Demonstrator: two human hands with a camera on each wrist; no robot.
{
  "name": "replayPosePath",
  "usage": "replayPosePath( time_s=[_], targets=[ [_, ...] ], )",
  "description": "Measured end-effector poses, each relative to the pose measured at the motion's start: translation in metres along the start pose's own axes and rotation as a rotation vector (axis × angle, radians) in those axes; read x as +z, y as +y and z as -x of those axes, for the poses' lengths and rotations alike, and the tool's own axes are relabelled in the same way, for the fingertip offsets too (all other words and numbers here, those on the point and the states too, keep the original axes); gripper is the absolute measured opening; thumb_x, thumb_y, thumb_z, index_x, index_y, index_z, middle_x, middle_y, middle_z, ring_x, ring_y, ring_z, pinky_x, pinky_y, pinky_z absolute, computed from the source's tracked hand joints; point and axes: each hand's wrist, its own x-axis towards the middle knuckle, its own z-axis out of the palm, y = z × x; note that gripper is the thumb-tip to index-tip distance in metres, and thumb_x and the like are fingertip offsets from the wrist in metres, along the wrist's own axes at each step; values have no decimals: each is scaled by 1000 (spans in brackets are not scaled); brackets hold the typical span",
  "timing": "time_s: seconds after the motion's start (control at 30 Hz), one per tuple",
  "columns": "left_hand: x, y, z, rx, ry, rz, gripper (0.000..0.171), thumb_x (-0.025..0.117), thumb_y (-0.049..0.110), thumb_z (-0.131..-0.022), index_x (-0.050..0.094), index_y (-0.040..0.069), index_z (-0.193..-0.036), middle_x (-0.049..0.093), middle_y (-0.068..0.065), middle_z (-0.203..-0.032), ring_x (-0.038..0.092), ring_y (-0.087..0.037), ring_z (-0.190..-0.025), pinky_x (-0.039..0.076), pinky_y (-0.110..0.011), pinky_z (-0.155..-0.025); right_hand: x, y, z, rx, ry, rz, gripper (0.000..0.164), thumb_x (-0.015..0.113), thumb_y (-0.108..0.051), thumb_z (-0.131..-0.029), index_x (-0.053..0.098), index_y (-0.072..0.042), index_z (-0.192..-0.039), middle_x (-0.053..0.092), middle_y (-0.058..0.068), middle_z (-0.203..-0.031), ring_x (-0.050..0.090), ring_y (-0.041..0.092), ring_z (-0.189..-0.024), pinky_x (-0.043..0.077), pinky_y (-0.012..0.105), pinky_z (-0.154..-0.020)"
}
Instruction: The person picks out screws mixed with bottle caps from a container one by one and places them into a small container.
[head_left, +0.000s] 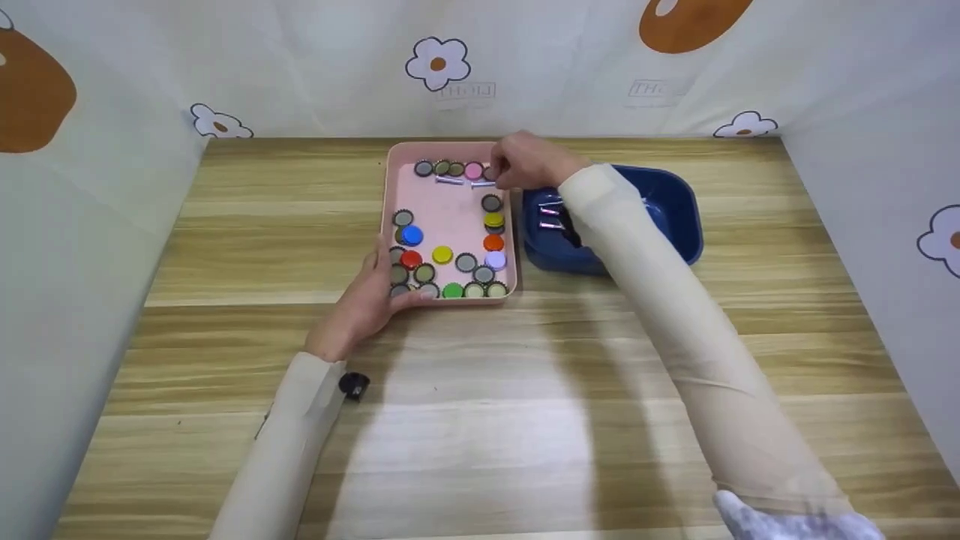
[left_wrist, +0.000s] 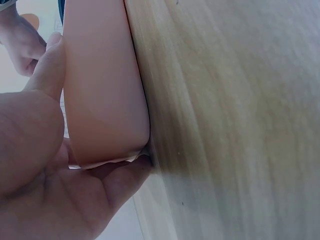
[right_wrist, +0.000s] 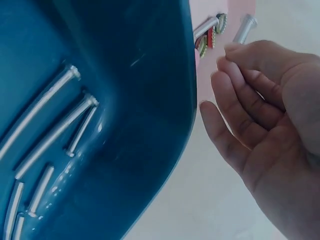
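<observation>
My left hand (head_left: 367, 296) grips the near left corner of a pink tray (head_left: 513, 247), thumb along the near wall and fingers at the left side. Inside the tray lie many bottle caps, among them a blue cap (head_left: 412, 235) and a green cap (head_left: 453, 290). At the tray's far right corner, my right hand (head_left: 532, 161) pinches a metal pin (right_wrist: 245, 29) with a flat head between thumb and fingertips. Another pin (head_left: 450, 180) lies in the tray beside the far row of caps.
A dark blue basin (head_left: 686, 225) stands just right of the tray, under the right forearm. Several metal pins (right_wrist: 55, 135) lie in it. The wooden table (head_left: 262, 225) meets a flower-printed curtain (head_left: 322, 75) behind.
</observation>
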Motion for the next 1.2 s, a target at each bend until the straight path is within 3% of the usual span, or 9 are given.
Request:
replayPosePath(
  time_s=[0.27,0.57,0.9,1.2],
  targets=[
    [-2,0,1,11,19,8,122,72,42,-89,-27,19,-156,-3,-18,-169,11,-33,-157,12,-50,-128,-6,20,16,-24,-9,-51,19,63,-13,-97,71,-5,-113,67,12,-109,56,24,-97,51,35,-94],
    [-1,-1,1,5,17,32,123,73,42,-89,-29,30,-155,-7,-14,-170,9,-32,-158,10,-51,-128,-7,55,33,-45,-60,-115,17,64,-12,-96,71,-5,-109,69,11,-107,57,18,-95,47,27,-88],
    [-1,0,2,7,14,4,121,72,44,-90,-27,21,-156,-3,-18,-169,13,-34,-156,13,-51,-128,-9,91,57,10,-30,-277,16,62,-3,-92,72,1,-104,67,-8,-82,58,3,-74,50,15,-66],
    [-1,0,3,-6,4,-12,120,70,45,-91,-28,19,-156,-8,-17,-169,9,-35,-157,12,-52,-128,-10,118,74,86,-60,-313,18,63,-6,-93,72,1,-107,70,-5,-88,63,5,-83,56,19,-74]
  ],
)
